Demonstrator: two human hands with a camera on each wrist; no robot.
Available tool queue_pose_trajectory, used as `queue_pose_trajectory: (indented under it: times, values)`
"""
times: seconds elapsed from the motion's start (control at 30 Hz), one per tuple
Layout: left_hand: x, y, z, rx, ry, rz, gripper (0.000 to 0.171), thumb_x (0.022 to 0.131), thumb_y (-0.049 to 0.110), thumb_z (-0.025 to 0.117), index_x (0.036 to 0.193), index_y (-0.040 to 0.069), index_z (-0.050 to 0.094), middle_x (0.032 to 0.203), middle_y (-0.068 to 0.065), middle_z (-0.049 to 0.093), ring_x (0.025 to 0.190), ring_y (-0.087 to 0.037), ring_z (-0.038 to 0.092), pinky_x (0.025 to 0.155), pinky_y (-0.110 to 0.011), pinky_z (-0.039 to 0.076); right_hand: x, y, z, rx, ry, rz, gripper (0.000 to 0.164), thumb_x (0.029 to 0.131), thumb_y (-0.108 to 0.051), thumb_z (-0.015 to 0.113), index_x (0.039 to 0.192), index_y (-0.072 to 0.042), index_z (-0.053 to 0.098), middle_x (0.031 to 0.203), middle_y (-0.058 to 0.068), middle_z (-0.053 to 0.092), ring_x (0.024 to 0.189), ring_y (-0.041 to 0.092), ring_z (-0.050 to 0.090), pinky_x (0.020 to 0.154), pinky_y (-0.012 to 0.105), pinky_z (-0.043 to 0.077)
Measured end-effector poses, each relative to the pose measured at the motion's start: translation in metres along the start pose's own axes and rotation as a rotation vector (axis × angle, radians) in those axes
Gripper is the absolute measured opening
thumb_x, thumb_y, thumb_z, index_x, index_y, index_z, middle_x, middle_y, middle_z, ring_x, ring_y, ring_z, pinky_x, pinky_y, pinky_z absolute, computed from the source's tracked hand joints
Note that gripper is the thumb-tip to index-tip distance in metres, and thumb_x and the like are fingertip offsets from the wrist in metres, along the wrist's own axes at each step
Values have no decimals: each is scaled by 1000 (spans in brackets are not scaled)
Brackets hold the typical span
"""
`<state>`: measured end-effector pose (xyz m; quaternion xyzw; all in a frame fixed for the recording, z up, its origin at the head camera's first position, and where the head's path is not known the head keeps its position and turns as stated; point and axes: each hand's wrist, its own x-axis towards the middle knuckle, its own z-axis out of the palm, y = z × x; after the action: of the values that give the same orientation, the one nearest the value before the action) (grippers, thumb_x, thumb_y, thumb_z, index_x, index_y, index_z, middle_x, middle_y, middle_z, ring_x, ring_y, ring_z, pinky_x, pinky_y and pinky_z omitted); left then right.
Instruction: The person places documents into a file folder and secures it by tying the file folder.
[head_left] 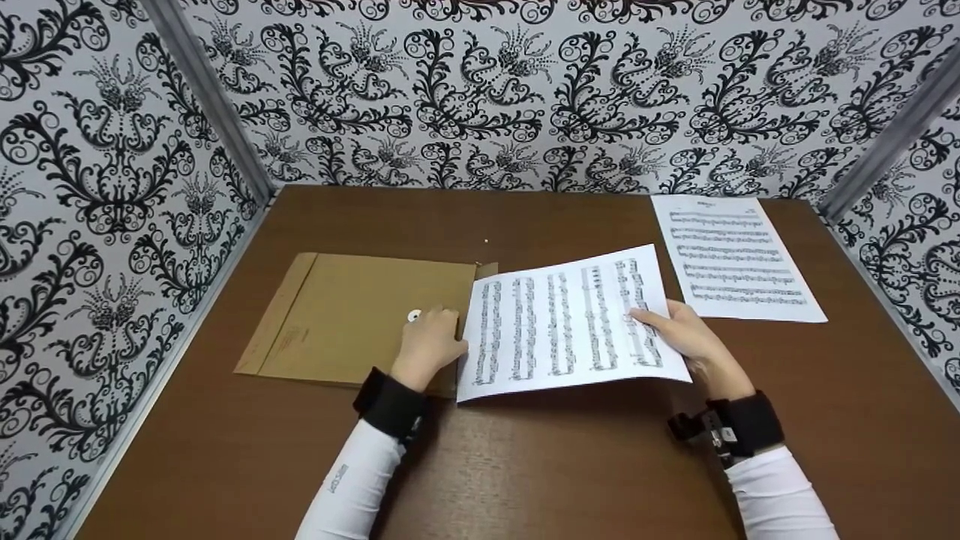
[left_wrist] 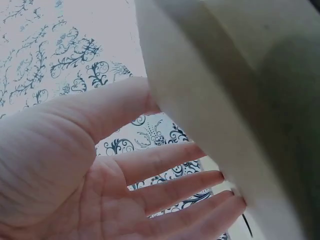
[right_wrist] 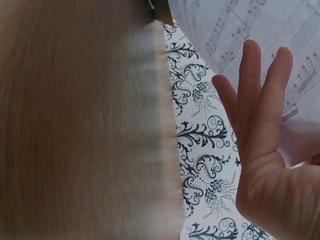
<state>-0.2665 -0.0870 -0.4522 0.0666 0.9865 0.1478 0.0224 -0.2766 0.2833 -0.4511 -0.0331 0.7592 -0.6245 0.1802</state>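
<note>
A brown paper envelope (head_left: 367,315) lies flat on the left, its right end meeting a sheet of music (head_left: 559,322). My left hand (head_left: 431,345) grips the envelope near that end; in the left wrist view the thumb and fingertips (left_wrist: 237,202) are at the envelope's edge. With my right hand (head_left: 694,341) I hold the sheet by its right side, thumb on the printed face and the other fingers behind. The right wrist view shows those spread fingers (right_wrist: 270,100) against the paper's back. The sheet slopes up to the right, bowed along its near edge, its staves turned sideways.
Another sheet of printed music (head_left: 739,259) lies at the back right of the brown table (head_left: 555,472). Patterned black-and-white walls (head_left: 517,90) enclose the table at the back and both sides. A small white round disc (head_left: 414,316) is on the envelope beside my left hand.
</note>
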Motion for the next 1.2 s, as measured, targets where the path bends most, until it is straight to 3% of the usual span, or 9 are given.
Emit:
queue_pose_trajectory:
  times: [0.4,0.8,1.2]
  values:
    - [-1,-2,-6,-79,0,22,28,85,13,69,108,-3,71,113,-21,73,102,-40,71,85,-54,58,3,-3,11,-25,98,-19,47,107,-21,52,139,13,46,83,-12,75,71,6,75,63,24,62]
    - [-4,-2,-12,-90,21,51,23,85,13,65,101,-2,71,109,-21,73,98,-41,70,82,-55,57,5,1,17,-30,128,3,50,107,-21,51,142,13,44,81,-13,74,71,4,73,63,22,61]
    - [-4,0,-10,-112,40,74,7,87,5,67,89,-1,68,100,-21,74,88,-36,70,74,-49,57,3,-3,37,40,49,-29,51,108,-19,50,145,13,40,89,-8,76,77,10,77,67,26,63]
